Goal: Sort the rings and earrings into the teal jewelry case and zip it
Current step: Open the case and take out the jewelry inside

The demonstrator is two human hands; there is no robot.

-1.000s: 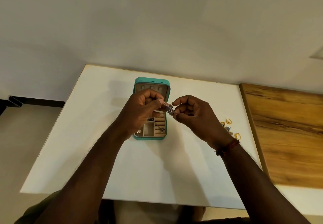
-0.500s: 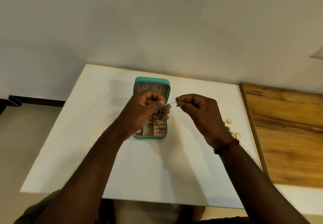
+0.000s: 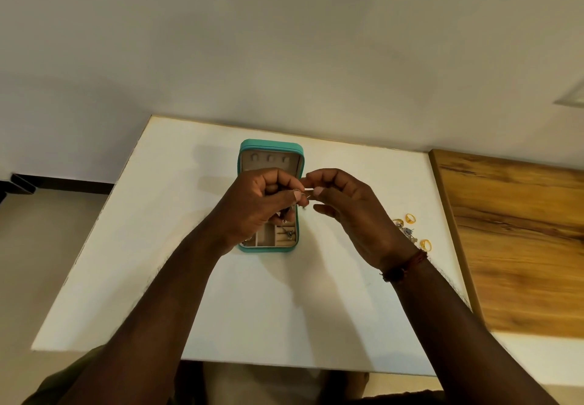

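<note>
The teal jewelry case (image 3: 271,144) lies open on the white table (image 3: 158,246), lid raised at the far side, beige compartments with small pieces near me. Above it my left hand (image 3: 262,202) is closed on a silver earring (image 3: 286,213) that dangles below the fingers. My right hand (image 3: 344,208) pinches a thin silver part (image 3: 306,190) of the same earring right beside the left thumb. Much of the case's middle is hidden by my left hand. Gold rings (image 3: 410,218) and a silver piece (image 3: 407,232) lie on the table to the right.
A wood-grain panel (image 3: 518,240) adjoins the table's right edge. A plain wall rises behind the table. The floor shows past the left edge. Another gold ring (image 3: 425,243) lies near my right wrist, which wears a red thread band.
My hands have drawn closer together above the case. The earring, stretched between them half a second ago, now hangs mostly under my left fingers.
</note>
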